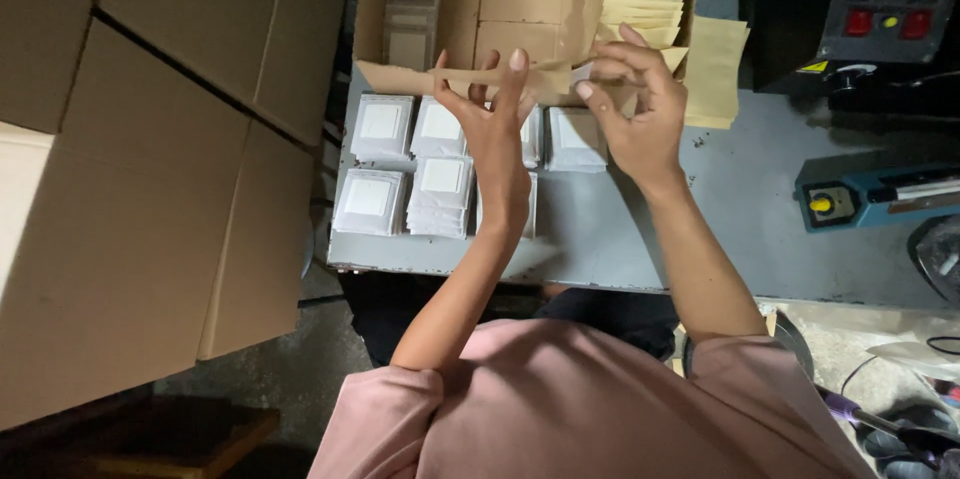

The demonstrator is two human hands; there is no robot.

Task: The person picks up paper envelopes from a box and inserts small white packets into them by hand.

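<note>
Grey worktable (640,239) carries stacked white switch plates (415,174); left hand (495,129) and right hand (635,104) each pinch an end of one flat brown paper envelope (510,74).

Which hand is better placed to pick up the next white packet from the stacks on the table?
Left, probably. The left hand hovers directly over the white packet stacks while pinching the brown envelope. The right hand holds the envelope's other end, off beside the rightmost stack.
</note>
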